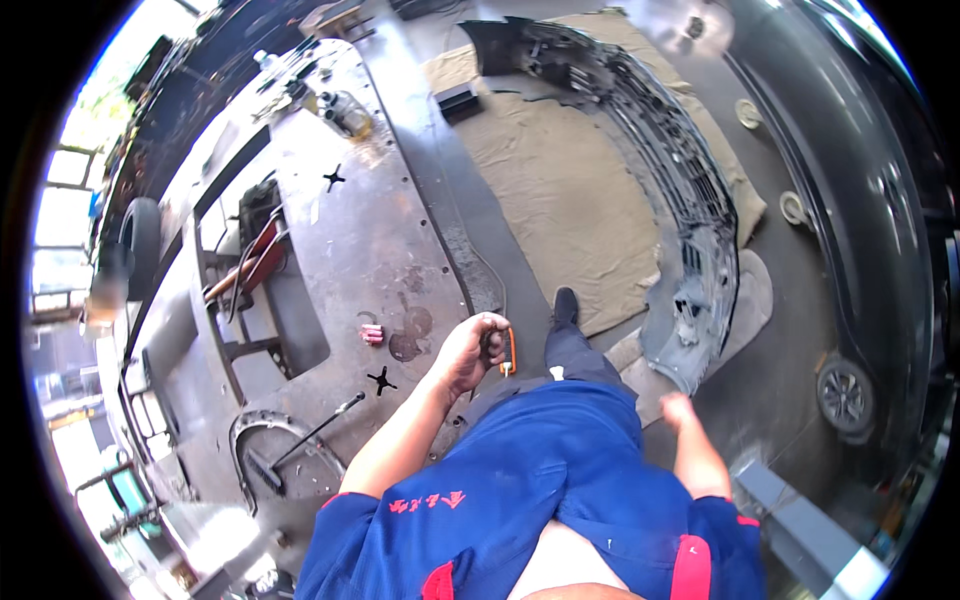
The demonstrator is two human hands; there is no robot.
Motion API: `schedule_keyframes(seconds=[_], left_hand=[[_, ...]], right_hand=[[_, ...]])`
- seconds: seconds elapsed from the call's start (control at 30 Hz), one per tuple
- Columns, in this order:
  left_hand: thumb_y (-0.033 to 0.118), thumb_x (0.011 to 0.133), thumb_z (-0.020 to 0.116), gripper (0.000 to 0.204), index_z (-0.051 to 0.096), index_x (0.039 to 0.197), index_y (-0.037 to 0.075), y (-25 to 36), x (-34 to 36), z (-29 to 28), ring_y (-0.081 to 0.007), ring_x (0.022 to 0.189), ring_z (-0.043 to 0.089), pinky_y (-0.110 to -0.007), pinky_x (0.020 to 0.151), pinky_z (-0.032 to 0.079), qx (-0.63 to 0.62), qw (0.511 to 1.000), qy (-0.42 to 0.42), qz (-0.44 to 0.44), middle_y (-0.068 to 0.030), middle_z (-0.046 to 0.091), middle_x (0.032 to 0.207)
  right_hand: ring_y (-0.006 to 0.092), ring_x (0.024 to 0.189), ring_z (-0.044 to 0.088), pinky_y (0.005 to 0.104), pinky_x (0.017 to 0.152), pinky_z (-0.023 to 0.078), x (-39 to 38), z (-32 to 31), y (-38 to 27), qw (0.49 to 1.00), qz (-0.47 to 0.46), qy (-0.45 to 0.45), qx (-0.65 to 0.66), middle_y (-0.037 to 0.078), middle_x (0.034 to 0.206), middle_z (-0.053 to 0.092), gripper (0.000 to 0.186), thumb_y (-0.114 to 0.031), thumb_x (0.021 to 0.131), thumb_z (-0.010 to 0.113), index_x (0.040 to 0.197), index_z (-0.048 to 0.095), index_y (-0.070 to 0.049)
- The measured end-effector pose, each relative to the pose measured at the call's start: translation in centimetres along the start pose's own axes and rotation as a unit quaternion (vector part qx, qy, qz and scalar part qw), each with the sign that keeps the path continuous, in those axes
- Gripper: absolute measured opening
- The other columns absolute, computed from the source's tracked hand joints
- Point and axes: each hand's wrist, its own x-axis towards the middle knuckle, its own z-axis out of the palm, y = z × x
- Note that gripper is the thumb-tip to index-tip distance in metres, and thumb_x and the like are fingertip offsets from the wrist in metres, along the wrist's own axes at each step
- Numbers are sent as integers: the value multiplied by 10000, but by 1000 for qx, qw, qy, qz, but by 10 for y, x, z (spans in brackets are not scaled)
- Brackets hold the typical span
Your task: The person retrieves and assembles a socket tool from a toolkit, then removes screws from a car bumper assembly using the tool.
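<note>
Left hand (475, 352) curled closed, I see, around an orange-and-black tool (509, 352) near five o'clock, while at four the right hand (678, 408), too blurred for me to tell its opening or contents, is near the car bumper (715, 205) curving from twelve to four, and red lettering (427, 502) marks the blue shirt (500, 450) toward six.
</note>
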Motion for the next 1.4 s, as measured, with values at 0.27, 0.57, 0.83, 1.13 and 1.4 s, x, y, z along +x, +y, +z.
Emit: schedule_keyframes(seconds=[0.27,0.57,0.83,1.13,1.4], left_hand=[[267,1006,521,258,590,862,64,130,81,79,-149,603,430,-309,546,372,-113,991,3,73,-21,477,692],[333,997,509,266,530,822,133,282,207,34,-164,643,461,-312,560,380,-272,950,115,101,-30,514,745],[340,1019,525,263,578,882,122,539,337,41,-173,752,540,-302,625,438,-154,980,16,125,-38,575,862],[316,976,589,211,613,918,114,722,475,16,-150,687,449,-265,546,368,-196,976,32,87,-18,506,795],[288,1012,566,203,603,905,119,920,538,26,-77,532,353,-222,420,265,-120,978,109,134,37,445,669]], right_hand=[[121,750,620,278,679,496,150,-277,-403,931,-264,157,198,39,907,704,268,-194,1000,584,1176,680,-17],[258,1099,685,380,959,530,189,-266,-655,926,-376,-25,19,174,1169,727,363,-251,940,660,1214,694,-16],[236,839,714,371,763,570,256,-283,-603,996,-64,-14,-53,147,999,752,377,-232,921,662,1198,711,18],[240,754,654,378,619,516,371,-323,-823,993,-87,-57,-60,126,889,693,245,-207,925,590,1005,694,1],[345,945,707,440,848,547,444,-415,-1251,931,-351,96,25,206,1010,730,338,-293,897,609,1055,716,-15]])
